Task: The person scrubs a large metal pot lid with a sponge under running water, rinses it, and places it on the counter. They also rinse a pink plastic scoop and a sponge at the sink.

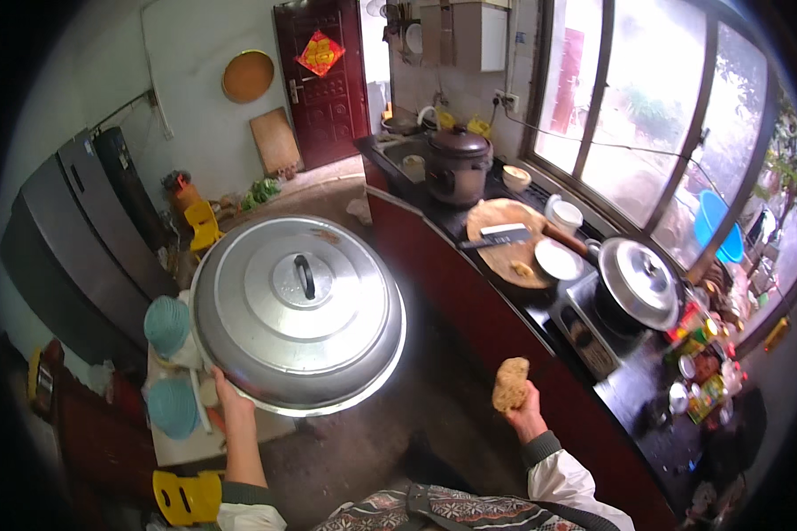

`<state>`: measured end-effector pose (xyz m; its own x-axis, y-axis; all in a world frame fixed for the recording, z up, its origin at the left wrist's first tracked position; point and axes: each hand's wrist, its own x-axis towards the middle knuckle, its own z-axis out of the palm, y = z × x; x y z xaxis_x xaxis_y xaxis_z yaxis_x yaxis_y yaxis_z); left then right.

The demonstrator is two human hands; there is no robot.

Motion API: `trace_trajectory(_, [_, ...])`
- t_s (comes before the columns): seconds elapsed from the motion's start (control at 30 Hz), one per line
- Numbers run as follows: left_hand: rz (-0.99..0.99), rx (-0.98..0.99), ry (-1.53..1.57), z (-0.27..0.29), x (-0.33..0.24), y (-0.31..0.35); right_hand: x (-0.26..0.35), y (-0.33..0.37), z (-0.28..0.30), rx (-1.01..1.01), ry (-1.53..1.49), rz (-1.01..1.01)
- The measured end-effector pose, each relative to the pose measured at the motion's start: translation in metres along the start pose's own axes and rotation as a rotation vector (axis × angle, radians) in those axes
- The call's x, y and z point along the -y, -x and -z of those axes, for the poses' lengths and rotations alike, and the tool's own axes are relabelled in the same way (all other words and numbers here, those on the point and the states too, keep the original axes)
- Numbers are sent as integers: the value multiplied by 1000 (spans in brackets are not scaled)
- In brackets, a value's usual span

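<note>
My left hand (234, 405) grips the near rim of a large, round, domed metal pot lid (248, 332). Its top, with a dark loop handle, is turned up toward me, and my fingers are partly hidden beneath the edge. In my right hand (529, 416) is a tan, rough-textured, oblong loofah-like scrubber (510, 382), with my fingers closed round its lower end. The right hand hangs in front of the counter, apart from the lid. Whether anything supports the lid from below, I cannot tell.
At right, a dark counter (633, 403) carries a round chopping board (496, 216) with a cleaver (503, 235), a white plate (559, 259), a lidded wok (638, 281) on a stove, a cooker (459, 165) and several condiments. Teal baskets (174, 407) and yellow chairs (186, 497) stand left.
</note>
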<state>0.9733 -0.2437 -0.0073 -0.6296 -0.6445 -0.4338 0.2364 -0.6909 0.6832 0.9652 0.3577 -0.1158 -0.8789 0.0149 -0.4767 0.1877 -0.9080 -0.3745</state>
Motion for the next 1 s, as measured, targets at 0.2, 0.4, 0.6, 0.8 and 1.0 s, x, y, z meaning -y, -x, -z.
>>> trace_trajectory(0.2, [-114, -18, -98, -91, -21, -136, -59, -177, -177, 314, 128, -245])
trace_trajectory(0.4, [-101, 50, -16, -187, -25, -264, -103, -340, -353, 457, 317, -176])
trace_trajectory(0.6, [36, 223, 38, -322, 2, -436, -118, -501, -474, 582, 372, 0])
trace_trajectory(0.8, [126, 215, -53, -505, 45, -539, -93, -630, -563, 468, 181, 173])
trace_trajectory(1.0, [300, 222, -168, -654, 129, -600, -46, -781, -600, 232, 102, 514])
